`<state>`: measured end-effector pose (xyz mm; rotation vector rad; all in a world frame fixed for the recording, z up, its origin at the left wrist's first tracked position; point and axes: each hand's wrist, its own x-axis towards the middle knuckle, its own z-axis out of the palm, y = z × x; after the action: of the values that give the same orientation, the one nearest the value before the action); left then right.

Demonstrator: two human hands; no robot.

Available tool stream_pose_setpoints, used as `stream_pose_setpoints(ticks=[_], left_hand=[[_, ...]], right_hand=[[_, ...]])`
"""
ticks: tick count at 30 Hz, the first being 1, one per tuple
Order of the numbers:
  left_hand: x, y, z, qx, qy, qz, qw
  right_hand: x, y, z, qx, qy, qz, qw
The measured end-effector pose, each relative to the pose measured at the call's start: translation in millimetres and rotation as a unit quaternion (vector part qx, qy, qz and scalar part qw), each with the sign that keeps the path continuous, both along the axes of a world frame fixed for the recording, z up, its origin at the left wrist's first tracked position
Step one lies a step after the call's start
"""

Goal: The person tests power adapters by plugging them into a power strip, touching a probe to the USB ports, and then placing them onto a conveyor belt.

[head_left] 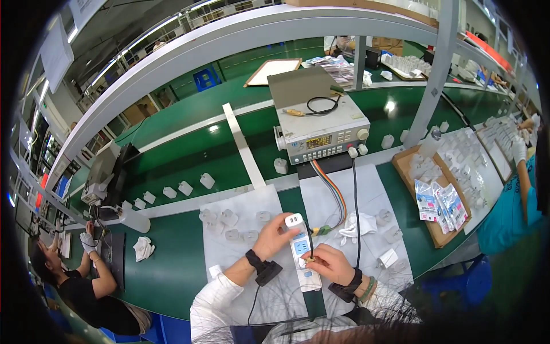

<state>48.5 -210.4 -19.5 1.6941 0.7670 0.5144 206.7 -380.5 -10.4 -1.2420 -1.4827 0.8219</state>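
Observation:
A white power strip [308,279] lies upright in front of me, between two white sheets. My left hand [274,238] is closed around its upper end, thumb and fingers at the edge. Lower down the strip, my right hand [331,264] pinches a small gold-coloured connector [310,260] on a black cable, close against a white plug part at the strip's sockets. The fingers partly hide how these meet. Just right of the strip rests a green and yellow connector [322,230] with coloured wires. Both wrists wear black straps with small boxes.
A grey bench instrument [321,129] with a lit display stands behind. Small white chargers [229,217] lie on the left sheet, and a white cloth [358,226] on the right. A cardboard tray [409,163] holds packets and chargers. Co-workers sit left [74,292] and right [510,206].

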Motion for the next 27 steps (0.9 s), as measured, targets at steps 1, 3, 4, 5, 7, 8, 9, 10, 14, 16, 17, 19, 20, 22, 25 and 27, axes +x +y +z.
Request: stream_pose_setpoints(ticks=[1,3,4,5,7,8,9,10,14,16,17,19,20,22,25,27], left_hand=[[5,-5,2,0.008,0.043,-0.01,0.999],[8,-9,2,0.019,0.085,-0.02,0.996],[8,-11,1,0.095,0.082,-0.029,0.992],[7,-12,-1,0.17,0.078,-0.036,0.982],[4,-15,-4,0.247,0.073,-0.042,0.965],[6,-15,-5,0.268,0.06,-0.044,0.961],[7,-16,-5,0.288,0.046,-0.045,0.955],[8,-18,-5,0.308,0.032,-0.046,0.95],[-11,-38,5,0.294,-0.049,0.031,0.954],[-22,-56,6,0.211,-0.05,-0.048,0.975],[-26,-63,4,0.126,-0.053,-0.128,0.982],[-23,-66,-12,0.128,-0.046,-0.131,0.982],[-22,-68,-18,0.125,-0.035,-0.139,0.982],[-26,-69,-25,0.122,-0.021,-0.143,0.982],[-18,-66,-22,0.165,-0.025,-0.165,0.972],[-16,-65,-26,0.156,-0.032,-0.165,0.974]], right_hand=[[1,-1,0,0.001,0.006,0.0,1.0],[3,-2,1,-0.003,-0.005,-0.005,1.0],[2,-2,2,-0.006,-0.014,-0.005,1.0],[2,-2,2,-0.008,-0.023,-0.006,1.0],[2,-2,3,-0.006,-0.024,-0.006,1.0],[2,-2,2,-0.007,-0.025,-0.008,1.0],[3,-2,1,-0.008,-0.026,-0.01,1.0],[3,-2,0,-0.007,-0.027,-0.012,1.0],[6,-2,-6,-0.003,-0.016,-0.014,1.0],[2,-1,-6,0.015,-0.017,-0.023,0.999],[0,-1,-6,0.023,-0.018,-0.028,0.999],[5,-1,5,0.074,-0.041,-0.044,0.995],[6,-4,11,0.121,-0.057,-0.065,0.989],[6,8,18,0.168,-0.071,-0.082,0.98],[17,45,22,0.103,0.022,-0.13,0.986],[18,62,7,0.076,0.03,-0.124,0.989]])
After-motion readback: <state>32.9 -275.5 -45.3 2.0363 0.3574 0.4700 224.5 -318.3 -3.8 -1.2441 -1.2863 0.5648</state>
